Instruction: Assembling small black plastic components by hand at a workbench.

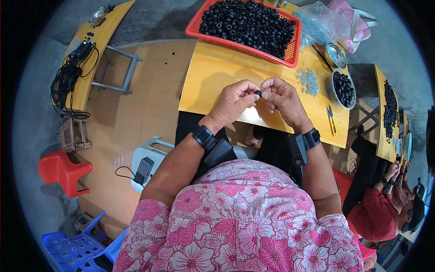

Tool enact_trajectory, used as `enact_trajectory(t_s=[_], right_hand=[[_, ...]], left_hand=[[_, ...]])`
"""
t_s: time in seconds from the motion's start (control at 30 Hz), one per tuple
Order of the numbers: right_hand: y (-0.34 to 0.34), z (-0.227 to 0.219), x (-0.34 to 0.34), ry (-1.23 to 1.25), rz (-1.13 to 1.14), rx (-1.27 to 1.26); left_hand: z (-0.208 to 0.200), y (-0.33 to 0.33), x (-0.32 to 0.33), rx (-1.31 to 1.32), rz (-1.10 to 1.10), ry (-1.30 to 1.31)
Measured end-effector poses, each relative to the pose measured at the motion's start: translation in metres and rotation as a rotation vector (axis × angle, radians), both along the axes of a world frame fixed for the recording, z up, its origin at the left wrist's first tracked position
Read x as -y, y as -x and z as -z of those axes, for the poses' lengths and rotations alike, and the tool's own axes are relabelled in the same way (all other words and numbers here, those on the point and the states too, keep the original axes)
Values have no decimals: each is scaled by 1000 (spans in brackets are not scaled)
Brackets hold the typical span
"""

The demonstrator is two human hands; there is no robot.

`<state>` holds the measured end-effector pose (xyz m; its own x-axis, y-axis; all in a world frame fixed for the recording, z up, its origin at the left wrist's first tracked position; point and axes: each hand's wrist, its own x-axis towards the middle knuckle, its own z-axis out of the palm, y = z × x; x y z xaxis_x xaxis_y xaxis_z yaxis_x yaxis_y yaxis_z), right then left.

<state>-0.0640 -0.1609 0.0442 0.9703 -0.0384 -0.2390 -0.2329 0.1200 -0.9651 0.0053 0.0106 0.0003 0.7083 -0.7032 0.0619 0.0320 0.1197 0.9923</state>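
Observation:
Over the near edge of the yellow table, my two hands meet at a small round black part. My left hand pinches it between thumb and fingertips. The thumb and forefinger of my right hand are pressed together against its other side; whether they also grip a tiny piece is hidden. Beyond them stands a red plastic basket heaped with black ring-shaped parts. Right of my hands lies a scatter of small clear pieces.
A bowl of black parts, a metal bowl and yellow-handled snips are at the table's right. Plastic bags lie behind. A person in red sits at the right. A red chair and white stool stand left.

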Motion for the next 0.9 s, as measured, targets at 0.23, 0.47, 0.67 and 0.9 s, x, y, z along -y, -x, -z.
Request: enact_trajectory(t_s=[0.23,0.47,0.67,0.9], right_hand=[[-2,10,-2,-200,37,-32],[-6,13,-4,-374,53,-42],[-5,-4,-1,22,102,9],[-34,-39,32,549,301,124]], left_hand=[[-4,-2,0,9,8,-23],[-5,-6,1,-36,21,-14],[-6,0,-5,-75,31,-5],[-6,-1,-6,-126,41,0]])
